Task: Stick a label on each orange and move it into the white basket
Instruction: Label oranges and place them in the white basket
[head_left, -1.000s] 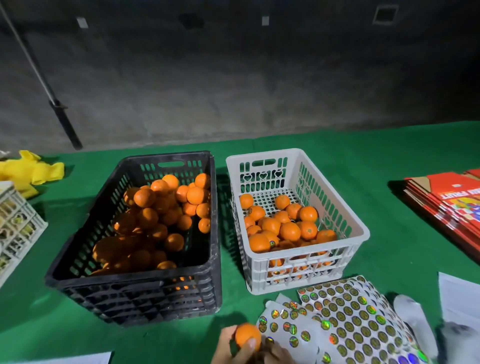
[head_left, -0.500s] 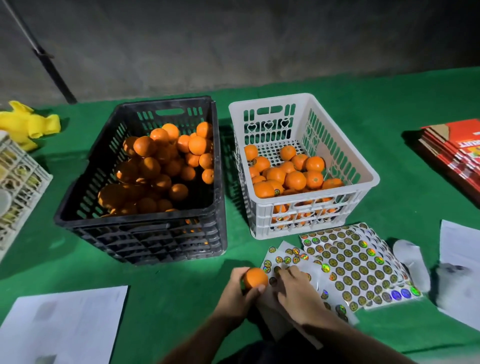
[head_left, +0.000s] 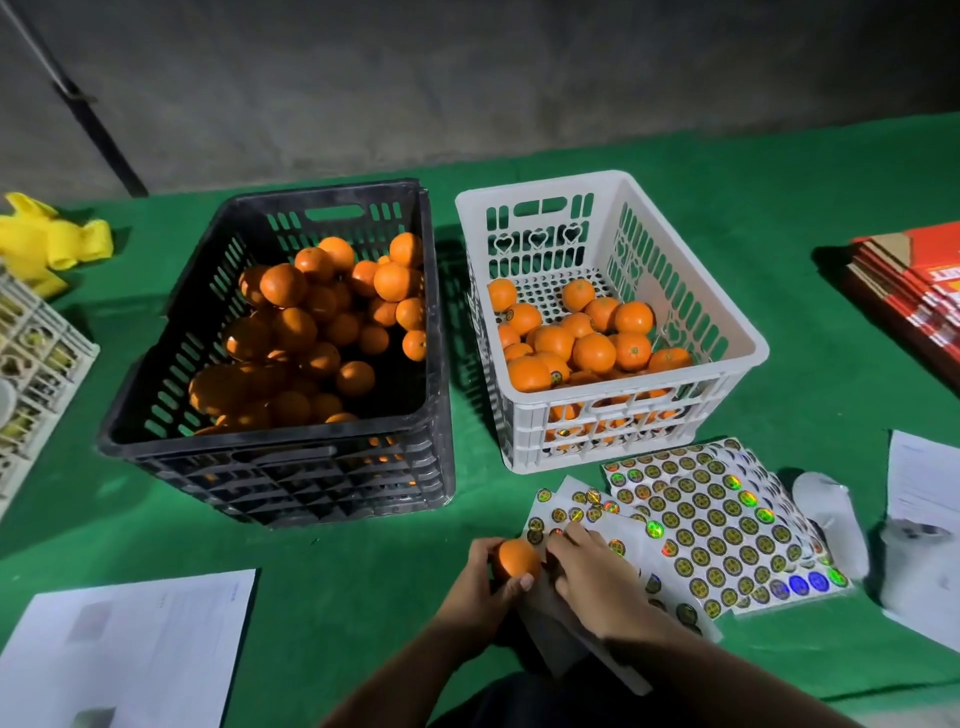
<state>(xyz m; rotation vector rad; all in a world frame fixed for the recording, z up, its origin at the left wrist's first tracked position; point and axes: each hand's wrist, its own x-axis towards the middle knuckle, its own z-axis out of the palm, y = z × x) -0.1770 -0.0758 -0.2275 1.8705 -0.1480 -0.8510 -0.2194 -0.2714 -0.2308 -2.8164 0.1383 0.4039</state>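
Compared with half a second back, not much has shifted: the right hand (head_left: 597, 574) has slid up a touch so its fingertips sit on the near sticker sheet (head_left: 587, 519), right beside the fruit. The left hand (head_left: 480, 577) is wrapped around one orange (head_left: 514, 558), holding it just above the green table (head_left: 337, 582) in front of the black crate (head_left: 431, 415). Can't tell if the right fingers have actually pinched a sticker or are only pressing the sheet. The white basket (head_left: 613, 415) is just beyond the sheets, already partly filled. My worry: the loose sheets overlap, so peeling one-handed could lift the whole sheet or fold the sticker onto itself.
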